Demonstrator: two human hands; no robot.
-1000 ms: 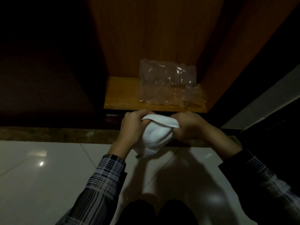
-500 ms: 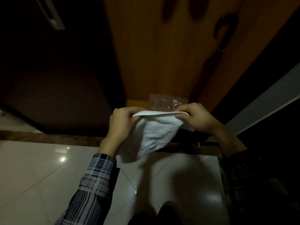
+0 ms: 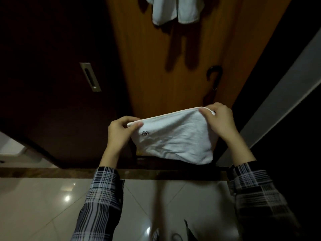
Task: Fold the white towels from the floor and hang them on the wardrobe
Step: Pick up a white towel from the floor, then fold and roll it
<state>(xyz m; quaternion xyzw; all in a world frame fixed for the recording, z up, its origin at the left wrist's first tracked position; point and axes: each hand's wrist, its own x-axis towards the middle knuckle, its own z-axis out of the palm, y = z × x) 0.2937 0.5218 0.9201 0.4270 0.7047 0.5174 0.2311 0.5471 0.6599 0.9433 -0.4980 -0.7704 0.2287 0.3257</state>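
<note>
A white towel point(image 3: 175, 138) with a small dark embroidered mark hangs stretched flat between my two hands, in front of the open wooden wardrobe point(image 3: 156, 75). My left hand point(image 3: 119, 133) pinches its upper left corner. My right hand point(image 3: 220, 119) pinches the upper right corner, a little higher. Two white towels point(image 3: 175, 9) hang at the top edge of the view inside the wardrobe, casting long shadows on the back panel.
A dark sliding door point(image 3: 60, 84) with a recessed metal handle point(image 3: 90, 77) stands to the left. A dark curved hook-shaped item point(image 3: 212, 73) hangs at the wardrobe's right side. A marble threshold point(image 3: 52, 172) borders the glossy tiled floor point(image 3: 43, 206).
The view has tilted upward and the plastic bag on the wardrobe floor is out of sight. My hands have risen and pulled apart, spreading the bunched towel flat.
</note>
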